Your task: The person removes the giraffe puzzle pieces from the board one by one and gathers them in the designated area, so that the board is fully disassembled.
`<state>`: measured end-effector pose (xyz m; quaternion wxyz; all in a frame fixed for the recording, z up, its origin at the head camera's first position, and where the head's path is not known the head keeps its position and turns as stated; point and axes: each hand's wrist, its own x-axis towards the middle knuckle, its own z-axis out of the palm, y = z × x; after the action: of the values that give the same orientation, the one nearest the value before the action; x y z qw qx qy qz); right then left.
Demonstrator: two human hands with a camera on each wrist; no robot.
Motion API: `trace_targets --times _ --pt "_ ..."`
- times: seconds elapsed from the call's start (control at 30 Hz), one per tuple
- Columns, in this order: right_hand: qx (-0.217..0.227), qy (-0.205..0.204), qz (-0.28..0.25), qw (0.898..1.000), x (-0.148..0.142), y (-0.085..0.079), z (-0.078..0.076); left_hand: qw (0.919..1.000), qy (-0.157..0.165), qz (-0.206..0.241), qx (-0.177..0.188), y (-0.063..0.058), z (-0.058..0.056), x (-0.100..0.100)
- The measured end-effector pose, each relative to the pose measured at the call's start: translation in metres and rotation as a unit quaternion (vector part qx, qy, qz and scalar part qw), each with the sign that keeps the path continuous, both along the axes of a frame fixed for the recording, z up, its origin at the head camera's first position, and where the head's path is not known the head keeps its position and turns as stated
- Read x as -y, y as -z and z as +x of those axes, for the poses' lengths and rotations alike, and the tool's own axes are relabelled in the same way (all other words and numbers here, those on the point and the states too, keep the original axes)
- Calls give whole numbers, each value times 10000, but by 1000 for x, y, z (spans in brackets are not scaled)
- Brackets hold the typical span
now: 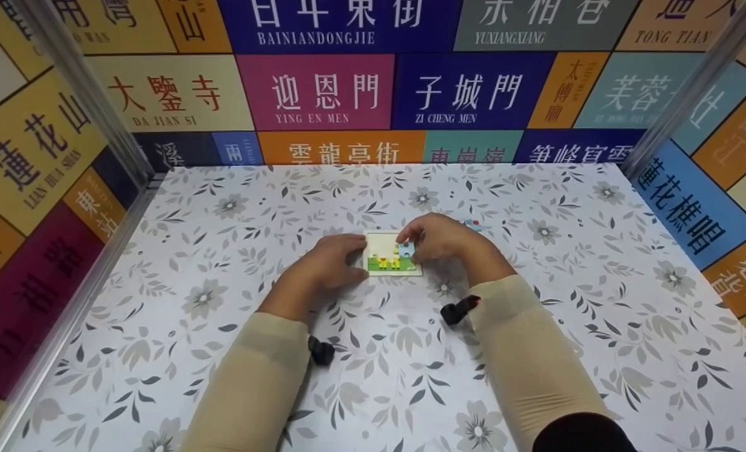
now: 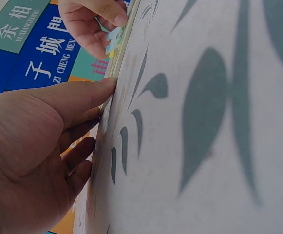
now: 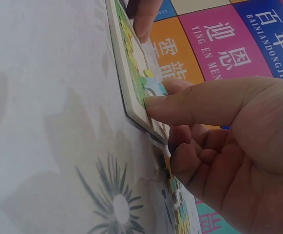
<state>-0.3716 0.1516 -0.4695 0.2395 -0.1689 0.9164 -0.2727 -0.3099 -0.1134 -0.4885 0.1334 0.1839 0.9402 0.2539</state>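
A small jigsaw puzzle board [image 1: 393, 274] with a pale raised frame lies flat on the table. Green and yellow picture pieces fill its lower part, while bare cream backing shows at upper left. My left hand [image 1: 329, 260] holds the board's left side, its thumb [image 2: 104, 87] against the frame. Over the board's right part, my right hand [image 1: 445, 240] pinches a light blue puzzle piece [image 3: 153, 87] between thumb and fingers. The piece touches the board area; whether it is fully seated I cannot tell.
Beyond the right hand lie more colourful puzzle pieces [image 1: 473, 224], partly hidden by it. A white tablecloth [image 1: 373, 376] with grey flowers and leaves covers the table. Panels with large printed characters [image 1: 329, 91] stand along the back and sides.
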Motion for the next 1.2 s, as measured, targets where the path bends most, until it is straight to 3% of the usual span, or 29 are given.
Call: trace_targets --times 0.37,0.73,1.2 --pt "-100 208 -333 9992 -12 -5 -1 9999 -69 78 45 1 0 1" --pt "-301 390 -829 9953 -49 -16 -5 9991 -175 287 239 -1 3 2" --pt "-220 1004 -682 9924 -107 -17 -3 9995 -101 225 186 0 3 2"
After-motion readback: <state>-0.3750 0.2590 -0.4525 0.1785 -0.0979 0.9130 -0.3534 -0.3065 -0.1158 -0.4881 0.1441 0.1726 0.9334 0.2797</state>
